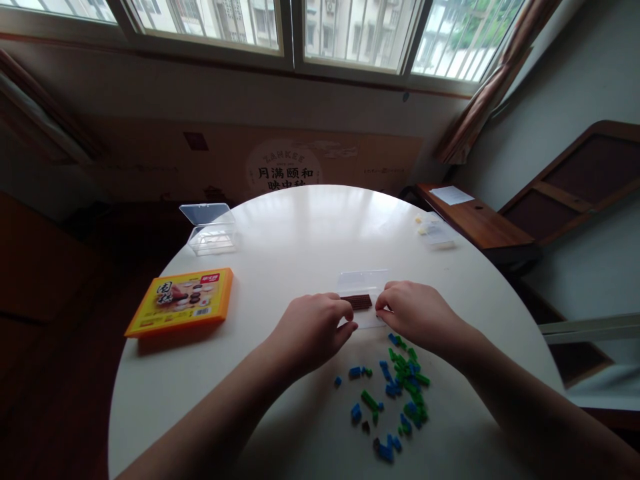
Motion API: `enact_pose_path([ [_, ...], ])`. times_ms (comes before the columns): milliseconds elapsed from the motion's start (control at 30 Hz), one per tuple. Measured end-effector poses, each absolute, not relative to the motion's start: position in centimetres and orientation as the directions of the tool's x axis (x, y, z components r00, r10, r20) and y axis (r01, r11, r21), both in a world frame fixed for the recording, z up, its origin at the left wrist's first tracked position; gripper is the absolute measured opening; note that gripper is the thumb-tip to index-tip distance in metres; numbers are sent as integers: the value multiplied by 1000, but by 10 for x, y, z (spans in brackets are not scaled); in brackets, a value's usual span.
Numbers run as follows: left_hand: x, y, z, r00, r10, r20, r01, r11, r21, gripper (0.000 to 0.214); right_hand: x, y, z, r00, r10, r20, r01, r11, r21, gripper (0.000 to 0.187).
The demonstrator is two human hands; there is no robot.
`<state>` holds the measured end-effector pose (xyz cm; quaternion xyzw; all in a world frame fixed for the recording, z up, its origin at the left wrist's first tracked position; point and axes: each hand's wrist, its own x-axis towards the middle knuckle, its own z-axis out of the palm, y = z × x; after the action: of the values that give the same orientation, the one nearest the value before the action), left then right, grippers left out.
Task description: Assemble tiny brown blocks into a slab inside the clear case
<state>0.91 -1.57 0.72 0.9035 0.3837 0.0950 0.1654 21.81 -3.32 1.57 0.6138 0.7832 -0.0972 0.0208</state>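
Note:
A clear plastic box (363,276) with its lid raised lies ahead of me on the white table. In it, or on it, sits a dark brown ridged strip that looks like toy building bricks (361,302) set side by side. My left hand (317,327) is at the strip's left end, its thumb a little apart from the curled fingers. My right hand (417,313) is beside the box's right side, thumb and forefinger pinched together. A tiny dark spot shows at those fingertips, too small to name. Green and blue toy bricks (410,383) lie loose below my hands, with a few brown ones.
An orange-yellow board game box (185,300) lies on the left of the white table (300,233). Behind it stands another open clear box (213,240). At the far right is a clear container (437,231) with pale yellow bits beside it. A wooden desk (480,217) stands beyond.

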Motion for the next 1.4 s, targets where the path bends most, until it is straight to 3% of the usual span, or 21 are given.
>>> enact_pose_path([
  [200, 9, -16, 8, 676, 734, 62, 664, -644, 379, 20, 221, -31, 17, -276, 953, -126, 943, 244, -226, 19],
  [367, 8, -17, 8, 611, 779, 139, 678, -606, 417, 16, 227, -32, 18, -280, 960, 14, 873, 261, -412, 13],
  [500, 10, -18, 7, 525, 828, 198, 652, -541, 532, 13, 227, -39, 17, -302, 940, 160, 713, 334, -616, 9],
  [600, 14, -18, 7, 511, 839, 188, 569, -494, 658, 11, 222, -44, 11, -313, 913, 262, 612, 405, -679, 8],
  [733, 17, -18, 6, 530, 832, 166, 478, -454, 752, 11, 220, -46, 5, -302, 887, 348, 575, 461, -676, 9],
  [1133, 18, -16, 8, 539, 841, 43, 393, -296, 870, 12, 220, -48, 2, -346, 843, 412, 473, 536, -699, 7],
  [1400, 17, -17, 12, 547, 834, -79, 419, -191, 888, 22, 224, -53, 3, -449, 720, 529, 593, 683, -426, 9],
])
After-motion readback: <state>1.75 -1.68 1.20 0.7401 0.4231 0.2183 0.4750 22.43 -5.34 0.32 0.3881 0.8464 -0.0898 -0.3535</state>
